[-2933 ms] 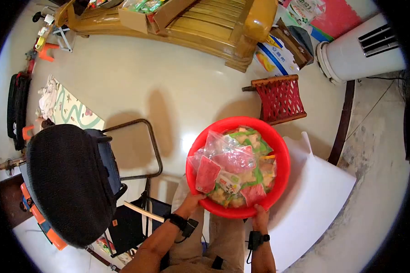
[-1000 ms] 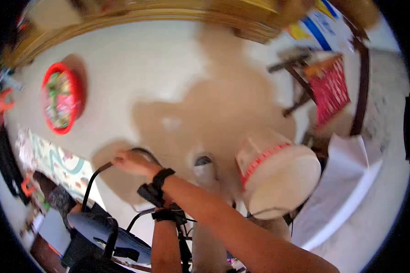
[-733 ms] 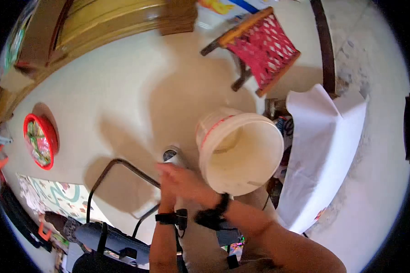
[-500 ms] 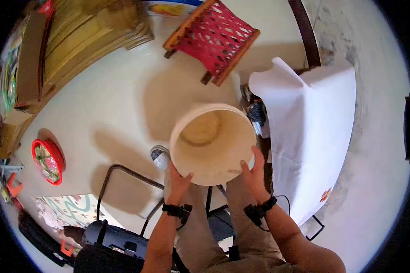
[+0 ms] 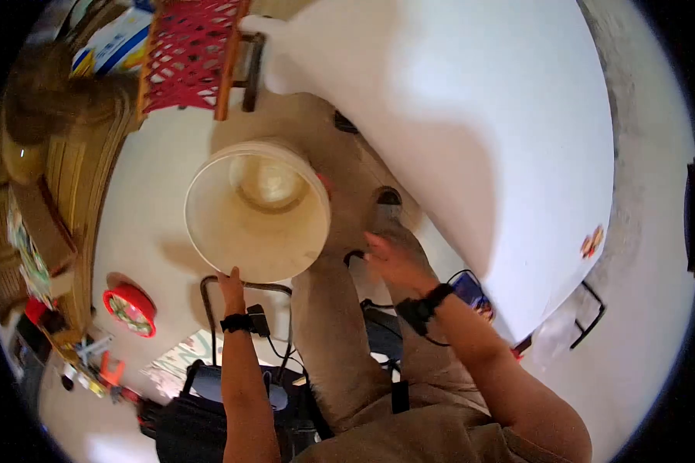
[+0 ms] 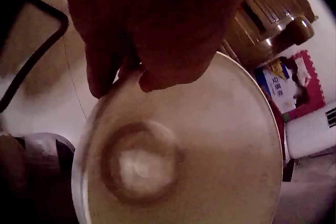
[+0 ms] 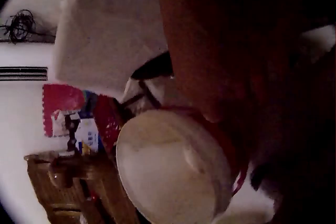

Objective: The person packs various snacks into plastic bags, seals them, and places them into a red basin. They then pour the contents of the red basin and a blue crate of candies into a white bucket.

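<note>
A large empty off-white plastic bucket [image 5: 259, 224] is tilted so that its open mouth faces me in the head view. My left hand [image 5: 232, 292] grips the bucket's near rim, with the thumb over the inner side. In the left wrist view, that hand [image 6: 163, 29] pinches the rim above the round bottom. To the right of the bucket, my right hand [image 5: 398, 262] is apart from it, fingers loosely extended and holding nothing. The right wrist view is dark, with the hand [image 7: 220, 50] beside the bucket [image 7: 157, 166].
A white-covered table [image 5: 517, 154] stands close on the right. At the top is a red woven folding stool [image 5: 193, 58]. A red basin of packaged food [image 5: 130, 310] sits on the floor at left, near a black-framed chair [image 5: 208, 309] and a wooden bench [image 5: 77, 177].
The red basin, earlier held in both hands, now stands on the floor. Both hands then held the bucket's rim; the right has let go, and the bucket has shifted left in the head view.
</note>
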Action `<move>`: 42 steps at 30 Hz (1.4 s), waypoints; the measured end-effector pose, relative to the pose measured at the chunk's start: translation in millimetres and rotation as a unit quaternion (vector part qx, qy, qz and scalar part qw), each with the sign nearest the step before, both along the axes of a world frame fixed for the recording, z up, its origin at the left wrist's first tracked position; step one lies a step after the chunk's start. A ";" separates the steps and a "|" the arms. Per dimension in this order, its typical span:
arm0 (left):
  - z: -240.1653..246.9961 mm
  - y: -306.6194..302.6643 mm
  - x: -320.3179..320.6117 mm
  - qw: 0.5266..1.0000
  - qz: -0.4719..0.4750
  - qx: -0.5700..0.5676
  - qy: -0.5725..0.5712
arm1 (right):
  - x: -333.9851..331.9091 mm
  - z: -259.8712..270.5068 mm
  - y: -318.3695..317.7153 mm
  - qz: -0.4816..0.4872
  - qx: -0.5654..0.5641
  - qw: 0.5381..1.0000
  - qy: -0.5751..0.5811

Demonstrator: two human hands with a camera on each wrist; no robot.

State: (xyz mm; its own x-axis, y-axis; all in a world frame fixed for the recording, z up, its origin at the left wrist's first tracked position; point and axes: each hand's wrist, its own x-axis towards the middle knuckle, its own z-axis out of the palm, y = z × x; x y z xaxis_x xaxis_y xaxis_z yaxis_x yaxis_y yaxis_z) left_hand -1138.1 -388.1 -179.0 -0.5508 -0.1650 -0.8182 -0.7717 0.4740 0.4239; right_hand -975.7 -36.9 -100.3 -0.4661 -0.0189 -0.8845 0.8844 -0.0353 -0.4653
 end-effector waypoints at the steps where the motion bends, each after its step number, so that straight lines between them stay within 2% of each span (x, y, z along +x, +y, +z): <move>1: -0.1 4.8 -3.3 0.999 -0.018 -0.047 -0.010 | 26.3 12.2 13.2 -0.026 0.005 0.999 0.020; 2: 3.7 7.3 -0.6 0.995 -0.034 -0.097 -0.020 | 55.6 26.8 24.4 -0.049 0.008 0.998 0.037; 3: 8.6 7.7 4.5 0.994 -0.048 -0.098 -0.026 | 80.9 40.6 34.5 0.068 0.079 0.994 0.043; 5: 14.2 6.3 12.1 0.995 -0.026 -0.072 0.062 | 136.6 63.5 47.4 0.112 0.147 0.983 -0.003; 6: 13.0 1.9 16.3 0.993 -0.017 -0.056 0.107 | 164.3 73.5 45.9 0.040 0.142 0.987 -0.055; 7: -27.7 -52.6 19.5 0.991 0.066 0.082 0.085 | 178.9 87.6 46.0 0.025 0.142 0.988 -0.058; 8: -12.7 -41.8 18.0 0.992 0.053 0.082 0.083 | 188.0 103.3 46.6 0.036 0.134 0.985 -0.101; 10: 38.7 10.2 13.2 0.982 -0.066 -0.001 0.176 | 222.3 109.1 50.3 0.036 0.121 0.982 -0.137; 11: 60.4 35.6 12.1 0.980 -0.077 -0.003 0.181 | 251.6 97.1 50.1 -0.010 0.107 0.987 -0.120; 12: 81.8 60.8 11.1 0.981 -0.070 0.009 0.181 | 272.3 90.9 49.9 -0.056 0.092 0.989 -0.104; 14: 112.9 105.4 14.1 0.980 -0.070 0.015 0.184 | 299.0 80.1 64.1 -0.050 0.103 0.987 -0.109; 16: 142.3 147.6 20.6 0.965 -0.167 0.041 0.195 | 344.6 67.7 63.4 0.002 0.116 0.992 -0.042; 17: 156.0 171.3 28.1 0.953 -0.197 0.077 0.218 | 357.4 71.3 65.9 -0.053 0.085 0.988 -0.117; 18: 172.3 196.7 39.6 0.952 -0.211 0.074 0.208 | 382.4 71.8 60.4 -0.064 0.076 0.987 -0.126; 20: 196.8 237.6 56.0 0.905 -0.384 0.095 0.155 | 416.6 63.6 41.1 -0.050 0.079 0.993 -0.068; 22: 194.3 238.7 89.4 0.860 -0.488 0.128 0.076 | 433.7 63.7 29.5 -0.059 0.064 0.996 -0.025; 23: 193.0 228.8 109.8 0.871 -0.462 0.165 -0.018 | 440.2 68.8 18.0 -0.075 -0.031 0.993 -0.083; 24: 186.9 208.2 123.7 0.803 -0.585 0.107 -0.049 | 444.7 74.0 7.7 -0.090 -0.125 0.978 -0.137; 25: 191.0 200.7 141.9 0.788 -0.580 -0.020 -0.203 | 452.0 79.9 -4.9 -0.113 -0.180 0.959 -0.187; 26: 173.5 154.4 156.1 0.686 -0.716 -0.012 -0.124 | 458.8 85.9 -17.0 -0.132 -0.228 0.935 -0.239; 27: 180.0 131.6 166.2 0.685 -0.714 0.043 -0.137 | 469.2 92.4 -36.7 -0.074 -0.187 0.962 -0.183; 28: 187.3 119.8 173.3 0.676 -0.714 0.043 -0.180 | 480.2 101.4 -59.9 -0.016 -0.146 0.981 -0.128; 30: 203.0 99.9 180.2 0.656 -0.714 0.004 -0.245 | 498.0 118.0 -108.9 -0.007 -0.169 0.976 -0.136; 31: 216.0 91.4 178.0 0.647 -0.713 -0.013 -0.268 | 485.9 144.2 -97.1 -0.035 -0.244 0.948 -0.201; 33: 252.5 82.5 167.3 0.634 -0.713 -0.043 -0.297 | 509.5 179.5 -160.7 -0.024 -0.208 0.967 -0.145; 35: 285.3 83.7 157.5 0.622 -0.716 -0.064 -0.309 | 519.9 236.3 -205.3 -0.039 -0.247 0.953 -0.172; 42: 397.9 132.7 137.8 0.631 -0.725 -0.122 -0.248 | 516.5 423.0 -270.7 -0.090 -0.329 0.889 -0.306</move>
